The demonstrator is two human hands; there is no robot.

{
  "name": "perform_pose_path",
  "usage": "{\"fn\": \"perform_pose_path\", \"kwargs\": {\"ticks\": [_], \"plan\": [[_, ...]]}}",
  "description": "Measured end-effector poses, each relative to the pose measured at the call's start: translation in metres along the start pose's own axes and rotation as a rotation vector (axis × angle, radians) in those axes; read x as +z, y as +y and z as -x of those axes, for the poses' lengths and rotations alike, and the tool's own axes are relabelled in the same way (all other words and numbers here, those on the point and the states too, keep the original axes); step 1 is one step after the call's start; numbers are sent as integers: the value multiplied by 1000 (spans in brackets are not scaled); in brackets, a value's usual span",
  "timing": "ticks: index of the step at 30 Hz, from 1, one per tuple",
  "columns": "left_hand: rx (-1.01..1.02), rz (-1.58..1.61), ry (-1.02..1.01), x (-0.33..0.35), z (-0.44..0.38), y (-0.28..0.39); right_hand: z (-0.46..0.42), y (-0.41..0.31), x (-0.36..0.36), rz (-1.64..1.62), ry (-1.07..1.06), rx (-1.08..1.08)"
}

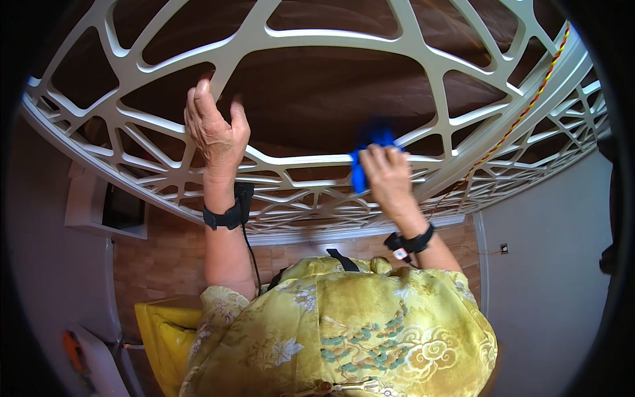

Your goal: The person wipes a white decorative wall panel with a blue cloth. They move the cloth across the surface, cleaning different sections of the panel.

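Observation:
A white openwork lattice screen (307,160) with irregular rounded openings stands before me, with dark brown sheeting (327,99) behind it. My right hand (387,173) presses a bright blue cloth (358,168) on a lower bar of the screen; the cloth's upper part is blurred. Further left, my left hand (216,119) is raised at a slanting bar, its fingers apart and nothing held. Its fingertips overlap the bar, and whether they touch it is unclear. Each wrist wears a black strap with a small device.
A twisted red and yellow cord (527,110) hangs along the screen's right post. At the left are a white cabinet (82,203) and a yellow padded seat (154,337). Grey walls flank the wood-look floor (163,258); a wall socket (504,248) is at right.

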State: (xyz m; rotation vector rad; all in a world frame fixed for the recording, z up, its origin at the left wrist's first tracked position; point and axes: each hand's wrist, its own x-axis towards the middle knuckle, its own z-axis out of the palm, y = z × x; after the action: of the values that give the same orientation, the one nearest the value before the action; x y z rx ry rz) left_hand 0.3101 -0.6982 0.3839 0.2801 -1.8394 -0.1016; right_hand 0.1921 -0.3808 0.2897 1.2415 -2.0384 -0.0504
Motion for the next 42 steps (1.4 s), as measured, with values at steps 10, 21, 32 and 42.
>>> {"fn": "perform_pose_path", "kwargs": {"ticks": [10, 21, 32, 42], "plan": [[2, 7, -23, -2, 3, -7, 8, -25, 4, -199, 125, 182], [2, 70, -14, 0, 1, -3, -43, -118, 27, -426, 214, 198], [78, 101, -58, -4, 2, -13, 31, -90, 70, -295, 34, 119], [98, 70, -26, 1, 1, -10, 41, -116, 109, -241, -84, 254]]}}
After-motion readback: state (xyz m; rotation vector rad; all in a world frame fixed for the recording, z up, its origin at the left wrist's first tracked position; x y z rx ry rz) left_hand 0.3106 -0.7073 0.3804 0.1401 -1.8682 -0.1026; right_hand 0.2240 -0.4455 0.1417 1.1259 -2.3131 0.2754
